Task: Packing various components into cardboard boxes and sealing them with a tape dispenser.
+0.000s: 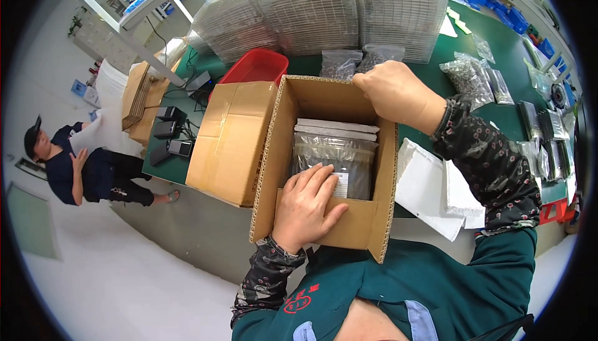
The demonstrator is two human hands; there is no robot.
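An open cardboard box (364,224) stands before me with its flaps raised. Inside it is a clear plastic bag (356,182) with dark flat contents and a white label, and white foam sheets (336,128) stand along the bag's far side. My left hand (305,207) reaches over the near flap, its fingers stretched flat on the bag and thumb apart. At the box's far right corner, my right hand (402,96) is closed on the top edge of the cardboard; its fingertips are partly hidden.
A closed carton (229,144) and a red bin (258,67) sit left of the box. White foam pieces (436,185) lie at its right. Clear plastic trays (308,10) are stacked behind, near bags of small parts (468,79). Another person (78,160) stands at far left.
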